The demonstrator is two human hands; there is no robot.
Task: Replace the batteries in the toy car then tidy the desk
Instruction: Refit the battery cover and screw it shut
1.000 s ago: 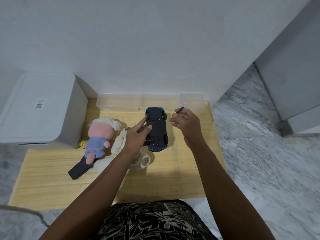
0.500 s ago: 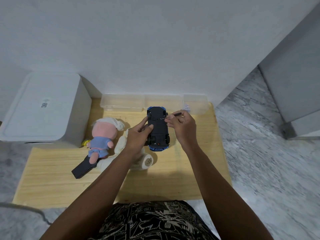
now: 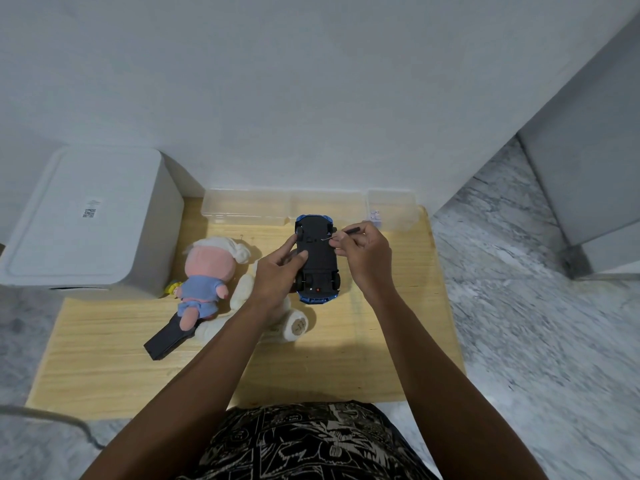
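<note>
A blue toy car (image 3: 320,263) lies upside down on the wooden desk (image 3: 329,362), its black underside facing up. My left hand (image 3: 277,271) grips the car's left side, thumb across the underside. My right hand (image 3: 363,256) pinches a thin black screwdriver (image 3: 348,231), whose metal tip touches the underside near the car's far end.
Clear plastic boxes (image 3: 304,209) line the desk's back edge by the wall. A pink and blue plush doll (image 3: 204,275) and a white plush toy (image 3: 277,320) lie left of the car, over a black oblong object (image 3: 166,341). A white box (image 3: 86,220) stands at far left.
My right hand has moved left from beside the car and brought the screwdriver tip down onto the underside. My left hand has kept its hold on the car.
</note>
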